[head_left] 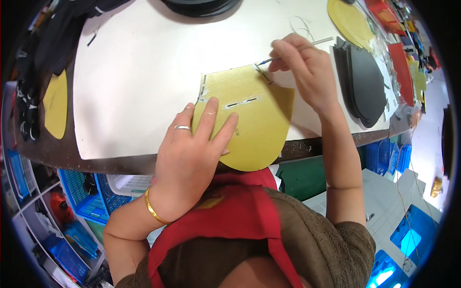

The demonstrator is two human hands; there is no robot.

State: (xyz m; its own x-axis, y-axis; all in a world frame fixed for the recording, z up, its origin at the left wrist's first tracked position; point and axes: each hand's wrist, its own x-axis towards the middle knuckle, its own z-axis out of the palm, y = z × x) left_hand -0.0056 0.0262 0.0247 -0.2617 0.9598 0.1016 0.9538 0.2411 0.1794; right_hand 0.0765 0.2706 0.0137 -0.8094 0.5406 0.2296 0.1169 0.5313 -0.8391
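A yellow pattern template (261, 132), rounded at its near end, lies on the white board (129, 96) and reaches a little past the board's near edge. Dark slots run across its middle and near its far corners. My left hand (185, 151) rests on the template's left part, fingers spread and palm down. Pinched in my right hand (311, 72) is a slim pen (319, 42), its blue tip at the slot by the template's far right corner. Whatever lies beneath the template is hidden.
Stacked black pieces (362, 86) lie to the right, with more yellow templates (350, 21) beyond. A round black stack (201, 6) sits at the far edge. Dark cloth items (53, 43) and another yellow piece (56, 105) are at left. Blue baskets (84, 192) stand below the table.
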